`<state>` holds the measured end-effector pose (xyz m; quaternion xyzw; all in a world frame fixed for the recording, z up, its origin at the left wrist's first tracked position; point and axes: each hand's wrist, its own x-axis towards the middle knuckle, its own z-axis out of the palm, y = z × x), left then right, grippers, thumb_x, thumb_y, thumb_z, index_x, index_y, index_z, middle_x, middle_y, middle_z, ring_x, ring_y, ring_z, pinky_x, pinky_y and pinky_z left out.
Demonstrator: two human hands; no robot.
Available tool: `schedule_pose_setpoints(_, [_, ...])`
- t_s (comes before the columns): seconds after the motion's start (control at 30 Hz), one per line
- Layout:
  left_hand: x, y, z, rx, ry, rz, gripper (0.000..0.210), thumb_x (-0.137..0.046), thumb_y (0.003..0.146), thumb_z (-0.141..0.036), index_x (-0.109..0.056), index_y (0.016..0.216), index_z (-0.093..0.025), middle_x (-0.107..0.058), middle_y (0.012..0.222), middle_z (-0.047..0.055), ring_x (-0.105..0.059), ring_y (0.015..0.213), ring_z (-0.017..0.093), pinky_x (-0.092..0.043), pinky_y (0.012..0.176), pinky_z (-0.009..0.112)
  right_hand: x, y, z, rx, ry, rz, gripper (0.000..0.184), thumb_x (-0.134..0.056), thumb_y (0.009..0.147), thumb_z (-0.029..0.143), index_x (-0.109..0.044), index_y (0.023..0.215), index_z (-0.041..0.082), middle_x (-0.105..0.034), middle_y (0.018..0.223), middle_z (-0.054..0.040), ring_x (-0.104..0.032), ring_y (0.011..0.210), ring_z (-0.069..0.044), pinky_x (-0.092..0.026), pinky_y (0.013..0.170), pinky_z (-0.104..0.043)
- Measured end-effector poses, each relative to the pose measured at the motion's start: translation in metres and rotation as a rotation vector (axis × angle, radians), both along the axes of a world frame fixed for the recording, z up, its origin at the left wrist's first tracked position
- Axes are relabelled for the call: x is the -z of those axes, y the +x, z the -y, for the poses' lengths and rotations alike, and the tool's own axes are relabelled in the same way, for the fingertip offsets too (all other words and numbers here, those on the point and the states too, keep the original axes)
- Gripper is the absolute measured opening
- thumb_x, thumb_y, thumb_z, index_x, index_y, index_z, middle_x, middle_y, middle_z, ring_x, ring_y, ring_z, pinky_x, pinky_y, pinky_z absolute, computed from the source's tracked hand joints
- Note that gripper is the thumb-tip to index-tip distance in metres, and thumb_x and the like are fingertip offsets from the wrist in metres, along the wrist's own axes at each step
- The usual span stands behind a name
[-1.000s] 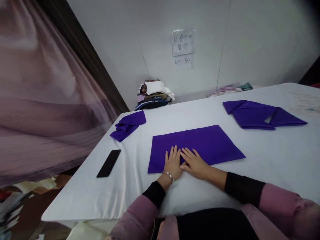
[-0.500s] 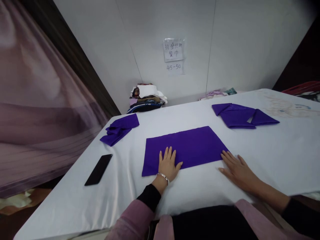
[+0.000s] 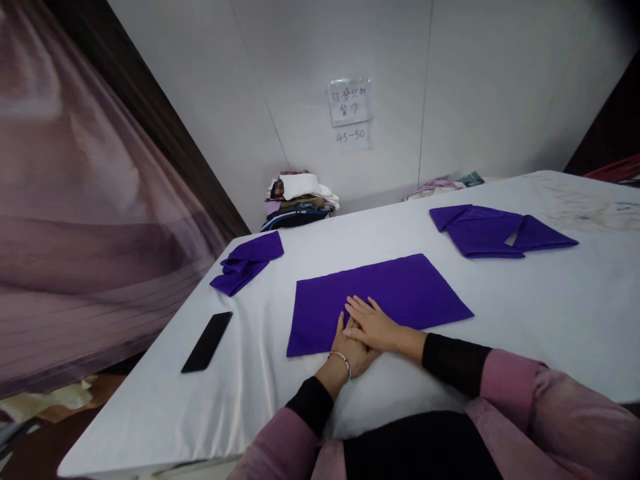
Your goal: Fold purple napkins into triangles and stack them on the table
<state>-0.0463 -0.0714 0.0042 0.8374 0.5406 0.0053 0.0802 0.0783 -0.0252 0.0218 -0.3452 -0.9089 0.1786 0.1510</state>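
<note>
Where visible, smooth purple cloth [image 3: 390,287]

Purple cloth [image 3: 400,287], one even deep shade, lying flat and smooth on white table [image 3: 525,300]. Four-sided, wider than deep, edges nearly straight, corners pointed. Long sides run left to right, slightly aslant, right end farther off; right short side slants outward to near corner. Middle of near edge hidden; layer count unclear.
</note>
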Motion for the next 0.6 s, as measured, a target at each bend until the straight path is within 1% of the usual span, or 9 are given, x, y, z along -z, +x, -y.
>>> schedule_pose_setpoints(0.07, [-0.002, 0.0, 0.0, -0.008, -0.004, 0.0, 0.076, -0.031, 0.085, -0.066, -0.012, 0.147, -0.026, -0.018, 0.153, 0.006, -0.008, 0.141, 0.03, -0.006, 0.112, 0.055, 0.006, 0.009, -0.005, 0.03, -0.016, 0.023, 0.07, -0.024, 0.089, 0.062, -0.032, 0.143, 0.018, -0.026, 0.149, -0.0075, -0.021, 0.137, -0.027, -0.017, 0.112, -0.047])
schedule_pose_setpoints(0.13, [-0.003, -0.001, 0.001, -0.015, -0.012, 0.01, 0.079, -0.028, 0.084, -0.069, -0.013, 0.147, -0.023, -0.017, 0.153, 0.007, -0.008, 0.141, 0.028, -0.007, 0.112, 0.055, 0.016, 0.037, -0.01, 0.099, -0.002, 0.081, 0.074, -0.026, 0.088, 0.063, -0.033, 0.143, 0.014, -0.028, 0.148, -0.0116, -0.022, 0.137, -0.029, -0.017, 0.111, -0.048])
schedule_pose_setpoints(0.17, [-0.004, -0.002, 0.001, -0.016, -0.016, 0.019, 0.08, -0.026, 0.084, -0.069, -0.014, 0.147, -0.021, -0.017, 0.153, 0.008, -0.008, 0.141, 0.027, -0.007, 0.112, 0.055, 0.022, 0.057, -0.012, 0.147, 0.018, 0.117, 0.076, -0.027, 0.087, 0.065, -0.034, 0.142, 0.014, -0.029, 0.147, -0.0132, -0.022, 0.137, -0.029, -0.017, 0.111, -0.049])
schedule_pose_setpoints(0.3, [-0.005, -0.003, 0.002, -0.007, -0.024, 0.063, 0.08, -0.021, 0.084, -0.07, -0.018, 0.146, -0.02, -0.016, 0.154, 0.007, -0.006, 0.141, 0.025, -0.007, 0.113, 0.055, 0.047, 0.152, -0.017, 0.47, 0.117, 0.241, 0.072, -0.026, 0.086, 0.065, -0.034, 0.142, 0.02, -0.031, 0.148, -0.0095, -0.023, 0.137, -0.028, -0.018, 0.109, -0.053])
schedule_pose_setpoints(0.4, [-0.006, -0.003, 0.003, -0.005, -0.041, 0.087, 0.08, -0.022, 0.084, -0.07, -0.019, 0.146, -0.02, -0.015, 0.154, 0.007, -0.006, 0.141, 0.025, -0.005, 0.113, 0.055, 0.054, 0.204, -0.017, 0.643, 0.162, 0.313, 0.073, -0.021, 0.086, 0.063, -0.034, 0.142, 0.018, -0.033, 0.147, -0.0116, -0.025, 0.136, -0.03, -0.02, 0.107, -0.056])
schedule_pose_setpoints(0.47, [-0.008, -0.003, 0.003, -0.01, -0.056, 0.102, 0.08, -0.024, 0.083, -0.07, -0.021, 0.145, -0.02, -0.016, 0.153, 0.007, -0.006, 0.141, 0.025, -0.004, 0.113, 0.055, 0.049, 0.213, -0.018, 0.68, 0.198, 0.324, 0.074, -0.019, 0.087, 0.063, -0.036, 0.14, 0.015, -0.034, 0.146, -0.0144, -0.024, 0.136, -0.03, -0.02, 0.106, -0.056])
schedule_pose_setpoints(0.5, [-0.01, -0.002, 0.003, -0.011, -0.071, 0.112, 0.08, -0.026, 0.083, -0.07, -0.021, 0.145, -0.02, -0.016, 0.153, 0.007, -0.007, 0.141, 0.025, -0.004, 0.113, 0.055, 0.043, 0.208, -0.019, 0.675, 0.212, 0.315, 0.074, -0.019, 0.087, 0.063, -0.037, 0.14, 0.013, -0.033, 0.146, -0.015, -0.023, 0.136, -0.03, -0.02, 0.107, -0.056])
schedule_pose_setpoints(0.53, [-0.012, -0.002, 0.002, -0.015, -0.091, 0.126, 0.079, -0.027, 0.084, -0.07, -0.022, 0.145, -0.02, -0.017, 0.153, 0.008, -0.008, 0.141, 0.025, -0.005, 0.113, 0.054, 0.036, 0.198, -0.02, 0.65, 0.22, 0.299, 0.075, -0.018, 0.087, 0.063, -0.037, 0.14, 0.013, -0.032, 0.147, -0.015, -0.022, 0.137, -0.029, -0.019, 0.107, -0.055])
schedule_pose_setpoints(0.6, [-0.019, -0.005, -0.002, -0.052, -0.123, 0.16, 0.075, -0.026, 0.086, -0.067, -0.024, 0.144, -0.02, -0.018, 0.153, 0.008, -0.01, 0.141, 0.023, -0.009, 0.113, 0.051, 0.021, 0.163, -0.024, 0.55, 0.215, 0.251, 0.076, -0.019, 0.087, 0.065, -0.036, 0.14, 0.013, -0.029, 0.148, -0.0138, -0.02, 0.138, -0.027, -0.017, 0.109, -0.051])
